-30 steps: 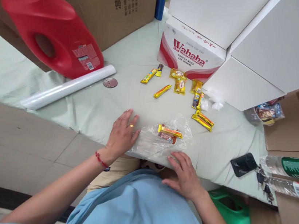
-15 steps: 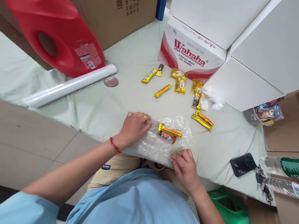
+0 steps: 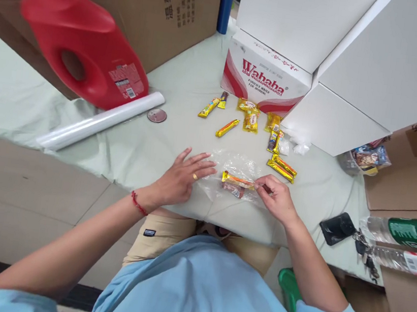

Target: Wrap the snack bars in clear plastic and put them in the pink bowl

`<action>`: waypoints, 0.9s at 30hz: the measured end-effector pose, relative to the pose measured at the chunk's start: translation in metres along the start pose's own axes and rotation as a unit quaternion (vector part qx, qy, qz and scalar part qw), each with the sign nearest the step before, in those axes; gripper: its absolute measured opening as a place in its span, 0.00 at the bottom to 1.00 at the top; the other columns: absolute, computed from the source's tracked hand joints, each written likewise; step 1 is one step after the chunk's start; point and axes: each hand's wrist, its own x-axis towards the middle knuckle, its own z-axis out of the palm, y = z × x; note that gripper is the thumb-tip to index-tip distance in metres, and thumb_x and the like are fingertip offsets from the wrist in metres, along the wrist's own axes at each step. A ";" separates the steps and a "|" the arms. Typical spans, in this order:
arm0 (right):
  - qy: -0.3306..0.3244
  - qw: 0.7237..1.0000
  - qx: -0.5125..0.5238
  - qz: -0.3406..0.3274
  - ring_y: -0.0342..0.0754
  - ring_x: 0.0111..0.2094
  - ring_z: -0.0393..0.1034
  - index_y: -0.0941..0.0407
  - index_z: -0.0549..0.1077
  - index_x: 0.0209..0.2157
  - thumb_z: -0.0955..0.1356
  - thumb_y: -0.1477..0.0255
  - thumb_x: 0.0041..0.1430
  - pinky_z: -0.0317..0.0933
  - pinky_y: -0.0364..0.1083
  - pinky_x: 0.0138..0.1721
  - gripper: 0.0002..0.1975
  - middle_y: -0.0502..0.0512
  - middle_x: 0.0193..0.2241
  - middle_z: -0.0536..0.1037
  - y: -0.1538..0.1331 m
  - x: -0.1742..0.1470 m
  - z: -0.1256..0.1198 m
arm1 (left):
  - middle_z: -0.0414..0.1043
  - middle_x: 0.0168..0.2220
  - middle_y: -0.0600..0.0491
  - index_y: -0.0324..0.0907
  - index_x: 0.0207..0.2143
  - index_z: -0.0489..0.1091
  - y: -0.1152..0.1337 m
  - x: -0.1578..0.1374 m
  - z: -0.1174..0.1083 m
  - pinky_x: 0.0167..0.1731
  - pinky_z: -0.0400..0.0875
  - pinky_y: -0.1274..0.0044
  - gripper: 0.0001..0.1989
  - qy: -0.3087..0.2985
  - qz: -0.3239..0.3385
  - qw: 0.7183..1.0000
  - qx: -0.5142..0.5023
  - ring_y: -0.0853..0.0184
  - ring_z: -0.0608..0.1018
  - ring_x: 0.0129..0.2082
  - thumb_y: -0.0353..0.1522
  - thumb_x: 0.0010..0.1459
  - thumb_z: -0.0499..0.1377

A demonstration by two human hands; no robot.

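Currently holding left hand [image 3: 180, 179] with fingers wide at nine o'clock of clear film [image 3: 243, 165]; pinching film in right hand [image 3: 278, 198], fingers narrow, at three o'clock beside wrapped bars [image 3: 236, 181].

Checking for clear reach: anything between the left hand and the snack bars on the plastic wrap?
Nothing solid. Between the left hand and the snack bars there's just clear plastic wrap; some seems to lie over the bars, though glare makes that hard to confirm. The right hand is at their right end, outside that gap.
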 end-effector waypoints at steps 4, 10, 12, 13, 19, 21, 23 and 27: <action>-0.025 0.998 0.026 0.055 0.46 0.28 0.68 0.55 0.81 0.38 0.69 0.60 0.66 0.63 0.46 0.33 0.13 0.55 0.34 0.80 0.020 0.020 0.000 | 0.75 0.63 0.48 0.49 0.66 0.68 -0.002 -0.002 0.005 0.74 0.39 0.47 0.36 -0.049 0.000 0.998 -0.031 0.54 0.64 0.73 0.23 0.54 0.53; -0.055 0.983 0.120 0.126 0.52 0.43 0.76 0.55 0.80 0.39 0.69 0.53 0.63 0.66 0.50 0.49 0.19 0.56 0.40 0.83 0.041 0.030 0.014 | 0.84 0.43 0.52 0.49 0.37 0.80 -0.009 0.011 0.012 0.74 0.45 0.50 0.16 -0.003 -0.092 0.986 -0.142 0.57 0.74 0.65 0.41 0.69 0.53; -0.081 0.977 0.133 0.145 0.51 0.42 0.75 0.55 0.80 0.39 0.68 0.52 0.64 0.66 0.49 0.48 0.20 0.55 0.39 0.83 0.041 0.030 0.019 | 0.84 0.42 0.52 0.48 0.32 0.78 -0.010 0.016 0.015 0.74 0.47 0.52 0.20 0.023 -0.135 0.973 -0.184 0.58 0.74 0.64 0.43 0.70 0.51; -0.091 0.975 0.133 0.153 0.50 0.39 0.75 0.55 0.79 0.37 0.68 0.52 0.64 0.66 0.48 0.47 0.20 0.53 0.36 0.83 0.041 0.030 0.021 | 0.84 0.41 0.51 0.47 0.29 0.77 -0.010 0.018 0.016 0.73 0.50 0.53 0.22 0.038 -0.161 0.966 -0.200 0.57 0.75 0.63 0.43 0.70 0.50; -0.100 0.973 0.120 0.170 0.47 0.32 0.70 0.55 0.77 0.33 0.66 0.52 0.64 0.63 0.46 0.40 0.20 0.49 0.28 0.79 0.041 0.031 0.031 | 0.82 0.38 0.48 0.46 0.25 0.70 -0.018 0.027 0.026 0.58 0.72 0.62 0.21 0.185 -0.357 0.891 -0.210 0.56 0.79 0.51 0.42 0.69 0.51; -0.116 0.969 0.129 0.177 0.47 0.32 0.71 0.55 0.77 0.33 0.67 0.53 0.64 0.63 0.46 0.41 0.19 0.49 0.27 0.79 0.044 0.030 0.034 | 0.79 0.42 0.46 0.45 0.31 0.72 -0.015 0.026 0.024 0.58 0.72 0.60 0.14 0.266 -0.400 0.865 -0.147 0.56 0.77 0.51 0.39 0.67 0.53; -0.125 0.962 0.147 0.194 0.48 0.31 0.72 0.55 0.77 0.34 0.68 0.53 0.62 0.64 0.46 0.40 0.18 0.49 0.27 0.80 0.047 0.029 0.038 | 0.77 0.45 0.44 0.44 0.37 0.72 -0.005 0.024 0.019 0.59 0.71 0.58 0.09 0.345 -0.390 0.850 -0.079 0.55 0.76 0.53 0.37 0.68 0.54; -0.109 0.956 0.185 0.201 0.49 0.35 0.75 0.55 0.78 0.40 0.69 0.55 0.60 0.66 0.47 0.43 0.17 0.50 0.31 0.82 0.051 0.029 0.042 | 0.74 0.45 0.45 0.45 0.40 0.70 0.034 0.018 0.011 0.62 0.68 0.57 0.07 0.372 -0.233 0.898 -0.007 0.56 0.74 0.58 0.34 0.70 0.53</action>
